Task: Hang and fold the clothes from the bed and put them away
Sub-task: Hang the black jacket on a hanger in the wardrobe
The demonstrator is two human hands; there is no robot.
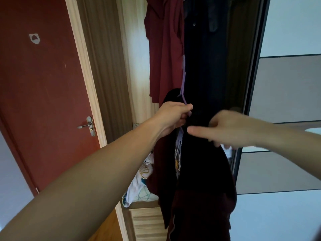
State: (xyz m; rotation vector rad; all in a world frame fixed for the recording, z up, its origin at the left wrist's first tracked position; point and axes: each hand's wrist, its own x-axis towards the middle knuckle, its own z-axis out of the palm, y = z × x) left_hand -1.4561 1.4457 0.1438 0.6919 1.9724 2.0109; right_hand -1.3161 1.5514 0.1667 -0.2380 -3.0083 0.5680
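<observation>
Fingers of the left hand [173, 115] curl round a lilac hanger [183, 84], whose thin stem rises above the knuckles toward the open wardrobe [243, 66]. A black garment [199, 162] with a printed panel hangs from that hanger, below the fingers. The right hand [231, 127], blurred, reaches across just right of the left one, forefinger straight and touching the dark cloth, other fingers loosely bent, holding nothing. A maroon shirt [163, 49] hangs above, a red door [43, 84] stands far left.

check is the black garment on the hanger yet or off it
On it: the black garment drapes from the purple hanger, whose neck the left hand grips.
</observation>
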